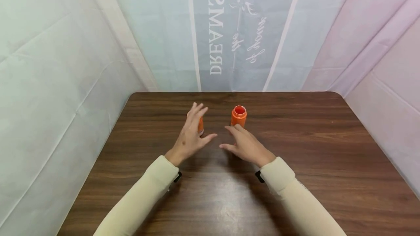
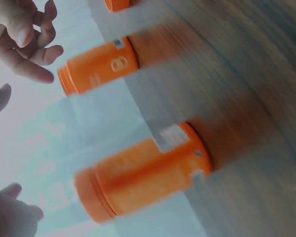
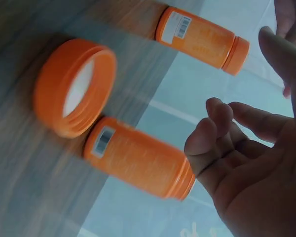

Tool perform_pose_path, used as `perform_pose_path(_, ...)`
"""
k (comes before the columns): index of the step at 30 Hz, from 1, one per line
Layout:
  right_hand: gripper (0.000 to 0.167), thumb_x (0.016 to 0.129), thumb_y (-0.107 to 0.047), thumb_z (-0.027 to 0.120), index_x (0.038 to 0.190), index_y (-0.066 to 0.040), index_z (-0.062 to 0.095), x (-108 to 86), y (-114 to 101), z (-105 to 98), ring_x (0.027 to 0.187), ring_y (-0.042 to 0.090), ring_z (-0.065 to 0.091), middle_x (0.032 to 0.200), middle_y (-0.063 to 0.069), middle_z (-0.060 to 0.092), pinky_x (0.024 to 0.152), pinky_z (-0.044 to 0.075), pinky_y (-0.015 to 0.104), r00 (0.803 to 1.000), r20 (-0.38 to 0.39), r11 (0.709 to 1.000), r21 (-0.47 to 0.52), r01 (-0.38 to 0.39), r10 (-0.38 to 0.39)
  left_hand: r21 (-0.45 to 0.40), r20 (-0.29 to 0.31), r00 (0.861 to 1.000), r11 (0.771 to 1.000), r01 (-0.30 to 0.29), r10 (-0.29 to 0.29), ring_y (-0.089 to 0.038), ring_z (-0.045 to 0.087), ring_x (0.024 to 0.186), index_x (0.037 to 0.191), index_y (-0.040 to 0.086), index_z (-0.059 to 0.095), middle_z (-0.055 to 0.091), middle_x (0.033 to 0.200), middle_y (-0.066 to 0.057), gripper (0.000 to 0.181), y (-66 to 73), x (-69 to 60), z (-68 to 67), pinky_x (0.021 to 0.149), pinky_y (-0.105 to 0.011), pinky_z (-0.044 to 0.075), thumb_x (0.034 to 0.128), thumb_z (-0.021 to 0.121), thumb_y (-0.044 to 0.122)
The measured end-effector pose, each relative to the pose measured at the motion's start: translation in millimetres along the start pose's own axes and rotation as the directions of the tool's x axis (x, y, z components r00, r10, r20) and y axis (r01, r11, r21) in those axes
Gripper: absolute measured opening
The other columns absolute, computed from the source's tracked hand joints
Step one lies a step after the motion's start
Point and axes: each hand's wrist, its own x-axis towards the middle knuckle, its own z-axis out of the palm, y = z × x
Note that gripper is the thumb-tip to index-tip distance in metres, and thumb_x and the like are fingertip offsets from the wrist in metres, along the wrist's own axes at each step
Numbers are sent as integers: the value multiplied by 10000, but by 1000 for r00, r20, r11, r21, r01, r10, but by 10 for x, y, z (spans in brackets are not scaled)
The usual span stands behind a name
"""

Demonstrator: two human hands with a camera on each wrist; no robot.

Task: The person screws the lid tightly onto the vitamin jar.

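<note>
**Dark wooden table [image 1: 315, 148] bearing two orange bottles, one uncapped**

The uncapped bottle [image 1: 238, 116] is standing upright, its mouth showing a red-orange interior; whether anything is sitting deeper cannot be told. A loose lid [image 3: 54, 89] is lying open side up near it, showing a white liner [image 3: 79, 91]. The right hand [image 1: 247, 145] is hovering close by, thumb apart, fingers loosely bent, holding nothing, and is blocking the head camera's view of the bottle's base. Leftward, the capped bottle [image 2: 143, 175] is standing upright, contents hidden. The left hand [image 1: 190, 134] is hovering beside it, fingers spread, gripping nothing, partly covering it. Behind, a lettered cloth [image 1: 244, 46] is hanging.
</note>
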Motion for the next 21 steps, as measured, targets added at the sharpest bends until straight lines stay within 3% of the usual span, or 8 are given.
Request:
perform_pose_path(2, 695, 903, -374, 753, 1427, 6, 498, -89, 72, -29, 966, 250, 614, 1260, 168, 553, 832, 526, 441, 1000, -15, 1000, -4, -1, 1, -24, 50, 999, 1000, -16, 17, -358, 229, 1478, 1462, -22, 406, 359, 1532, -211, 904, 76, 49, 82, 1117, -495, 333, 732, 914, 141)
perform_pose_path(5, 694, 882, -354, 781, 1423, -13, 512, -201, 166, -53, 970, 258, 601, 1276, 174, 551, 820, 524, 462, 999, -30, 1000, -12, -24, 23, -63, 165, 985, 996, 55, -44, -315, 280, 1465, 1499, 15, 371, 358, 1549, -167, 932, 153, 137, 220, 1125, -462, 333, 760, 899, 223)
perform_pose_path(10, 718, 862, -366, 797, 1432, -34, 513, -313, 284, -38, 774, 198, 522, 1070, 128, 541, 676, 496, 393, 995, 2, 994, -54, -96, 96, -104, 306, 927, 960, 260, -217, -257, 342, 1434, 1554, 75, 294, 347, 1570, -113, 997, 169, 314, 439, 1129, -451, 333, 792, 858, 384)
perform_pose_path(14, 720, 859, -374, 798, 1414, -13, 517, -348, 354, -1, 731, 175, 496, 1000, 102, 507, 657, 490, 376, 991, 32, 988, -89, -124, 128, -164, 334, 889, 909, 382, -314, -292, 371, 1417, 1559, 54, 270, 377, 1551, -158, 1007, 114, 449, 589, 1120, -492, 336, 803, 853, 375)
perform_pose_path(21, 731, 838, -422, 806, 1377, -1, 547, -366, 433, 55, 867, 234, 578, 1051, 115, 536, 755, 531, 475, 973, 69, 971, -115, -212, 220, -203, 369, 827, 832, 516, -423, -297, 416, 1390, 1558, 59, 263, 399, 1542, -153, 975, 17, 590, 818, 1100, -466, 372, 825, 838, 345)
